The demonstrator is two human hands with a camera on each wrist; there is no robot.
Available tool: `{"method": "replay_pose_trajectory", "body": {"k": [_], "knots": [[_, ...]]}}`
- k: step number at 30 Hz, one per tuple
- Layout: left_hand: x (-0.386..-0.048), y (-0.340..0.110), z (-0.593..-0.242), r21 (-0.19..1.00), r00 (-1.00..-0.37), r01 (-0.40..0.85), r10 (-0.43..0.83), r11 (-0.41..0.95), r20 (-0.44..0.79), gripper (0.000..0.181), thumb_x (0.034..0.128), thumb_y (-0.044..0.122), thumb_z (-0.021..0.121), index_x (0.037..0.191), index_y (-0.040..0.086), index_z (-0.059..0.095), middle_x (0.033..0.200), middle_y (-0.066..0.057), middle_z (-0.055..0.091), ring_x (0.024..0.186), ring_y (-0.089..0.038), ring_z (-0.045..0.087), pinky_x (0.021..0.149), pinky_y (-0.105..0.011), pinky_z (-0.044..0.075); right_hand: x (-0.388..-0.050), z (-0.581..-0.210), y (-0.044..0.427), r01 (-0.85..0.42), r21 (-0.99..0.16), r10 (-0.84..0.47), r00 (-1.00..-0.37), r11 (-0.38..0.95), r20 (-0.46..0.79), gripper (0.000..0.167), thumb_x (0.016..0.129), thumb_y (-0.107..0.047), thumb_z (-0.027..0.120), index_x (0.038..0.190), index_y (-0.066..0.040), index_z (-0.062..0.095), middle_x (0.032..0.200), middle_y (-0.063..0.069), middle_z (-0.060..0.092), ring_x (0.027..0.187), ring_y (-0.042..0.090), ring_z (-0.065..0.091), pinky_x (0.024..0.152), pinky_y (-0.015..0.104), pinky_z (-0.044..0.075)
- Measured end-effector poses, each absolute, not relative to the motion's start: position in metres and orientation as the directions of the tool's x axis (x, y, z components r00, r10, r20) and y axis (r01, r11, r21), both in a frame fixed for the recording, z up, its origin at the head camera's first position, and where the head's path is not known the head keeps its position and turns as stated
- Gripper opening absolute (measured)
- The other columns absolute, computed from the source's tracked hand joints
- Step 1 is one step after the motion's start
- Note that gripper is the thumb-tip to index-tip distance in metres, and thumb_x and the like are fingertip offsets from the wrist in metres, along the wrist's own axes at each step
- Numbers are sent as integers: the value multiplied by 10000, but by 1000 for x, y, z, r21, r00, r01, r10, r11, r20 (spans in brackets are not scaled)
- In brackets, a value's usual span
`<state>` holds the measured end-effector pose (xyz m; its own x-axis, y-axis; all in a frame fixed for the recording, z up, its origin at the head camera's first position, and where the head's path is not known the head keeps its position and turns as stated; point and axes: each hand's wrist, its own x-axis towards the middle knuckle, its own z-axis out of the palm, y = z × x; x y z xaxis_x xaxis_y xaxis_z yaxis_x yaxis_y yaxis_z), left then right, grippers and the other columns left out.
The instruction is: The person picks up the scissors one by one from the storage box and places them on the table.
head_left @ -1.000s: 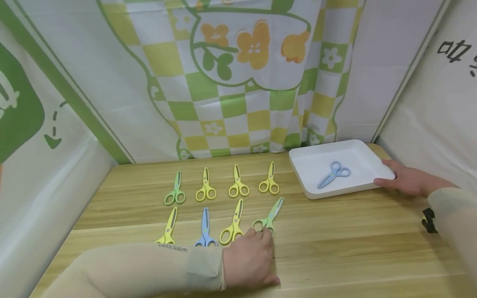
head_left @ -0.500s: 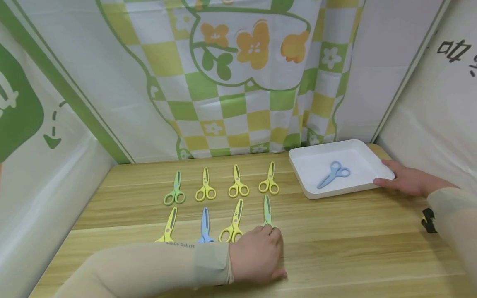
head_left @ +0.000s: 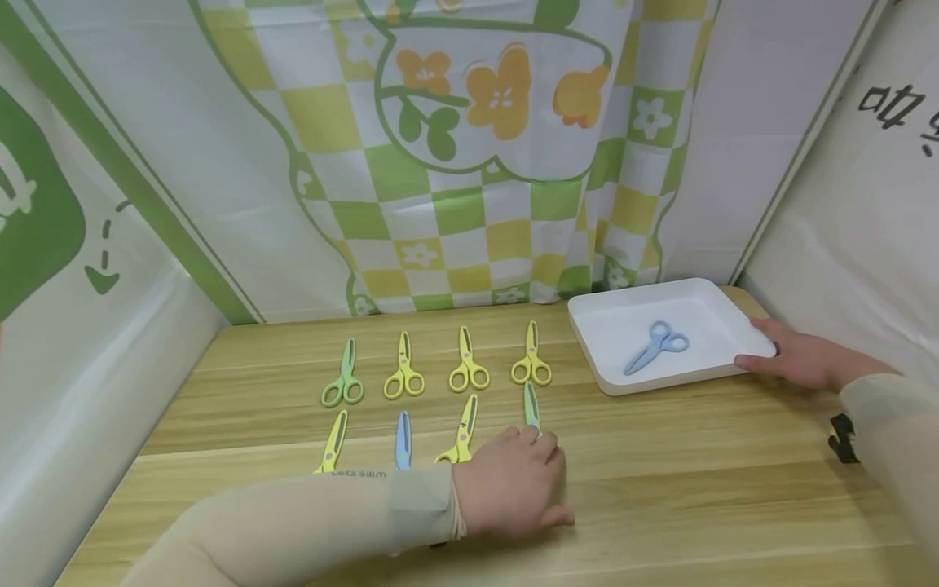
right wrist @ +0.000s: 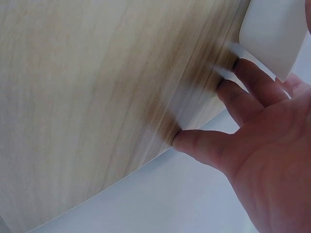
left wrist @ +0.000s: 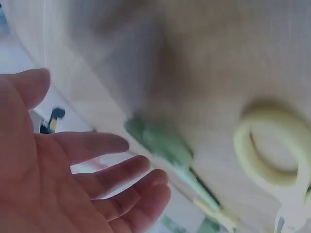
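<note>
My left hand (head_left: 509, 485) is over the handles of a pair of green scissors (head_left: 531, 405), the right-most pair in the near row. Only its blade shows in the head view. In the left wrist view the fingers stretch out loosely beside the green handles, and whether they touch cannot be seen. A yellow pair (head_left: 464, 436) lies just left of this hand, its handles partly covered. At the right, my right hand (head_left: 803, 356) touches the corner of a white tray (head_left: 678, 377), with its other fingers spread on the table. Blue scissors (head_left: 655, 346) lie inside the tray.
Behind the near row stands a far row: green scissors (head_left: 343, 383) and several yellow pairs, including one (head_left: 531, 361) near the tray. Yellow (head_left: 332, 444) and blue scissors (head_left: 403, 440) are partly behind my left sleeve (head_left: 315, 518). A patterned curtain (head_left: 455, 220) hangs behind the table.
The near-row green scissors have turned from leaning right to nearly upright and shifted slightly away from me. My left hand has moved right and a little forward. The right hand and tray stay put.
</note>
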<state>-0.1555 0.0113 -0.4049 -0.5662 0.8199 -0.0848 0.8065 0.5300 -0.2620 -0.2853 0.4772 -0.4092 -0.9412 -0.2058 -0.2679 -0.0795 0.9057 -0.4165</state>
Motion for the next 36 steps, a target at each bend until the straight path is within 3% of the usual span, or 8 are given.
{"method": "replay_pose_trajectory", "body": {"k": [5,7,9,13,16,23,33,36], "knots": [[-159,10,-396,-280,-690,714,713,642,-125,783,944,732,370,1241,71,664,1156,-78,620,1039,-264,560,853,-400,450,-284,-410,475,-85,-419,-211,-941,904,-263,1035,972,-555,561,1536,92,-17,1453,490,138,1277,684,196,965,757,244],[-153,7,-392,-301,-756,651,628,697,-183,833,911,778,365,1132,63,731,1127,-119,665,1024,-323,598,840,-478,481,-284,-410,475,-87,-412,-210,-941,907,-264,1030,974,-558,554,1536,90,-17,1452,491,139,1275,685,202,964,758,248],[-144,2,-388,-313,-796,606,559,732,-233,810,877,807,393,919,93,774,944,-91,701,886,-314,639,736,-513,507,-283,-410,476,-86,-406,-208,-942,910,-265,1026,976,-559,549,1537,88,-16,1448,494,144,1268,689,209,959,759,253],[-130,-11,-389,-308,-802,597,533,741,-269,727,854,796,468,595,142,652,615,-15,599,567,-202,576,525,-455,495,-283,-409,477,-90,-400,-206,-944,912,-257,1022,975,-554,554,1533,97,-2,1441,497,158,1261,691,221,952,756,263],[-126,-18,-392,-323,-780,625,576,710,-243,721,866,784,466,533,154,582,541,6,507,500,-159,485,446,-383,432,-283,-409,478,-90,-399,-205,-945,913,-256,1025,972,-555,558,1531,102,4,1441,495,162,1262,688,225,952,755,266],[-127,-20,-396,-341,-759,647,620,683,-199,790,865,815,398,612,125,686,609,-17,517,650,-168,467,522,-365,403,-283,-409,478,-88,-402,-204,-944,911,-257,1026,974,-552,558,1529,104,-2,1437,501,155,1259,693,222,950,757,263],[-138,-17,-393,-360,-741,665,639,654,-207,741,901,782,384,666,157,708,664,-13,524,662,-163,482,546,-360,432,-283,-408,476,-93,-412,-211,-944,906,-252,1024,972,-550,562,1527,110,9,1442,496,156,1267,685,219,959,759,247],[-148,-15,-389,-307,-725,682,668,664,-166,707,917,747,421,864,128,757,820,-21,606,754,-174,554,640,-362,485,-283,-408,476,-91,-412,-211,-944,906,-255,1025,974,-548,561,1526,111,2,1441,498,151,1266,687,215,959,760,246]]}}
